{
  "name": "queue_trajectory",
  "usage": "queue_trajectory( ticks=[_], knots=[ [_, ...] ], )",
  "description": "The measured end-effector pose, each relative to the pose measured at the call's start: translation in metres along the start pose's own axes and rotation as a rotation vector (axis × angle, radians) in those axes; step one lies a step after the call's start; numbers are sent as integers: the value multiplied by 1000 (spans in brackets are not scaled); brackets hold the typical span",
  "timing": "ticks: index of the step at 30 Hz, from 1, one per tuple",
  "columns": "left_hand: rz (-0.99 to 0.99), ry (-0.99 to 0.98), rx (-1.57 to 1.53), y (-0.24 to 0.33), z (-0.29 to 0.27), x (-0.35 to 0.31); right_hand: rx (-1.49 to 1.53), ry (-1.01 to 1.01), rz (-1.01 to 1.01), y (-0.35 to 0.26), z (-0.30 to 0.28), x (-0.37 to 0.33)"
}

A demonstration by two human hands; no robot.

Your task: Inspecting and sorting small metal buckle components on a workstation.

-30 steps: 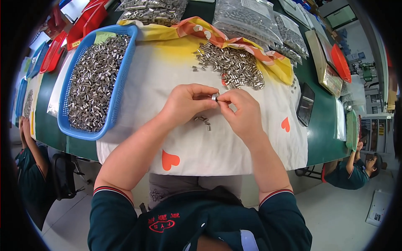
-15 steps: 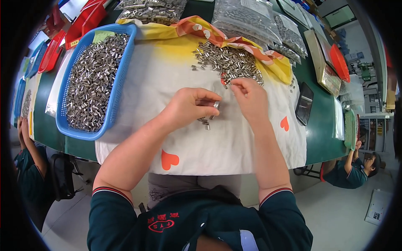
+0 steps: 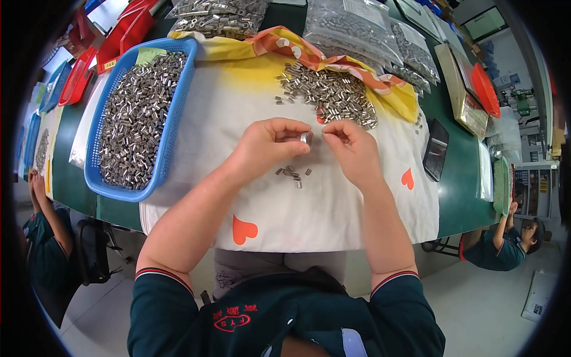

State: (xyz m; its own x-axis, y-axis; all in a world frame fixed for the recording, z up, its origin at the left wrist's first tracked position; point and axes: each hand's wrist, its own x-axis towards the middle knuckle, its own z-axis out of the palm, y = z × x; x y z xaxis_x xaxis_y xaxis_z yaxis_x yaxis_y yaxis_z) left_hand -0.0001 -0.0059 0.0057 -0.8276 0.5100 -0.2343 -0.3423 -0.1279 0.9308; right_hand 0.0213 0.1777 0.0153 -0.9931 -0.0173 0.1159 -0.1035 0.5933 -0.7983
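Note:
My left hand (image 3: 266, 146) is closed in a pinch on a short, shiny round metal piece (image 3: 305, 138), held above the white cloth (image 3: 205, 128). Just to its right, my right hand (image 3: 355, 153) has thumb and forefinger pressed together. Whatever may be between those fingertips is too small to make out. Several small metal sleeves (image 3: 298, 184) lie loose on the cloth below my hands. Beyond my right hand spreads a heap of the same sort of small metal sleeves (image 3: 333, 95).
At the left stands a blue plastic basket (image 3: 90, 178) full of small metal sleeves. Clear bags of metal parts (image 3: 351, 30) line the back. A dark phone (image 3: 436, 150) lies on the green table (image 3: 461, 196) at the right. Other people (image 3: 505, 244) sit at both sides.
My right hand has come from the edge of the heap toward my left hand. The left hand has risen slightly, and more of the loose sleeves below it show.

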Motion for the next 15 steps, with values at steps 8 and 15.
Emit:
queue_trajectory(
  ticks=[8, 15],
  knots=[
    [16, -9, -7, -4, -3, 0, 154, -84, -58, -21, 0, -10],
    [30, 49, 196, -9, 3, 0, -214, -7, -261, -17, 6, -15]
  ],
)
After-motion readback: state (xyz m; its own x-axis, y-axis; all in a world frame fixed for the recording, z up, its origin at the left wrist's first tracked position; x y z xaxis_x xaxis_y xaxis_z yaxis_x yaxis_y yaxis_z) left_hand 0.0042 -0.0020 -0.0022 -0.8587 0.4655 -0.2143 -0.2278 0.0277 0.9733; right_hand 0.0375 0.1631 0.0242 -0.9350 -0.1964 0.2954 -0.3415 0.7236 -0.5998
